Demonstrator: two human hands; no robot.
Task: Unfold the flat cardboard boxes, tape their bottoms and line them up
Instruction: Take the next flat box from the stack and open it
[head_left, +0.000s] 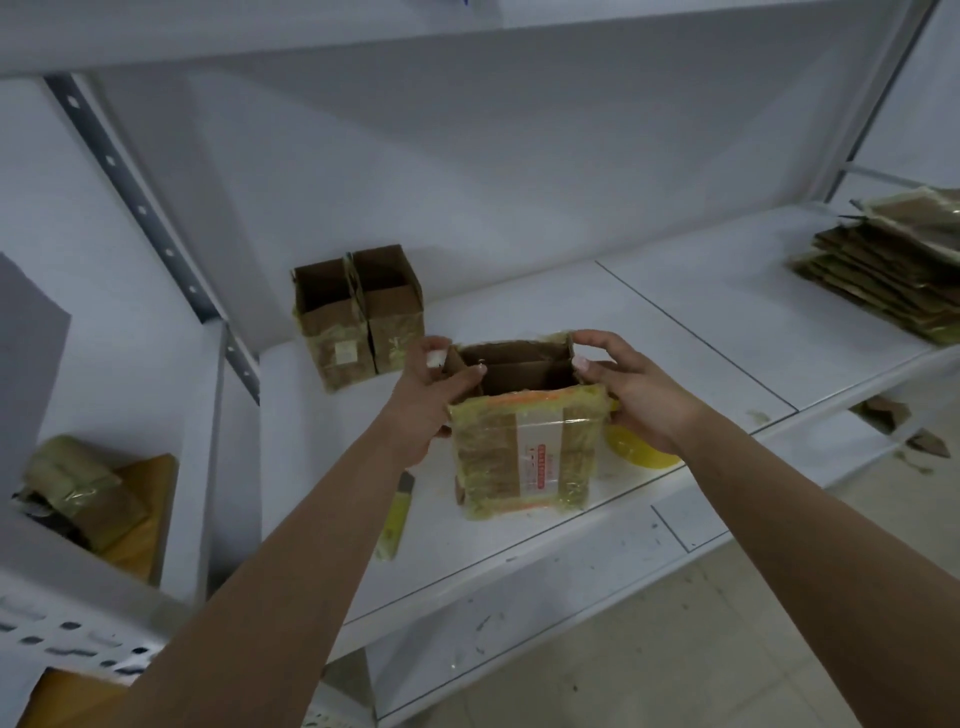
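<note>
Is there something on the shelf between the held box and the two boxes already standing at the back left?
Nothing visible. The shelf between the held box and the two boxes shows bare.

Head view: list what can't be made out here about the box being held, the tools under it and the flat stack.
- Held box: its bottom faces away, so taping there is hidden; left hand and right hand cover its sides.
- Label on it: print too small and blurred to read.
- Yellow object: mostly behind the box and right hand; unidentifiable.
- Yellow-handled tool: partly under the left forearm.
- Flat box stack: cut by the right edge; count unclear.
</note>
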